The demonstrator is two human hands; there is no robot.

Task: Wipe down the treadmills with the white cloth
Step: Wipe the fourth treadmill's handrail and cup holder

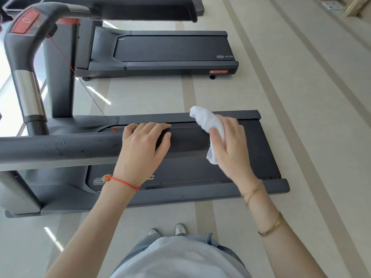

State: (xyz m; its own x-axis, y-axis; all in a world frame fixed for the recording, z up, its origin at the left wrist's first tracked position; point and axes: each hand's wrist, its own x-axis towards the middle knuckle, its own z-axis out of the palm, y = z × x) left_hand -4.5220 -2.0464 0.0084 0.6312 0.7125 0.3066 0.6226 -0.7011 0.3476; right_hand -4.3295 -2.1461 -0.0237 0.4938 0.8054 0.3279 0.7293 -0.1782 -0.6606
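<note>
My left hand [143, 140] curls its fingers over the near treadmill's handrail [60, 146] — right hand [228, 141] grips the white cloth [206, 121], just past the rail end.

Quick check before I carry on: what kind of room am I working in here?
Most likely a gym or fitness room: the near treadmill under your hands, a second treadmill beyond it, and a red stop button on the console.

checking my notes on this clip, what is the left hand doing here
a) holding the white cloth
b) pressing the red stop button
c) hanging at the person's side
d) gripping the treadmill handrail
d: the left hand is curled over the end of the treadmill handrail, while the right hand holds the white cloth.
</note>
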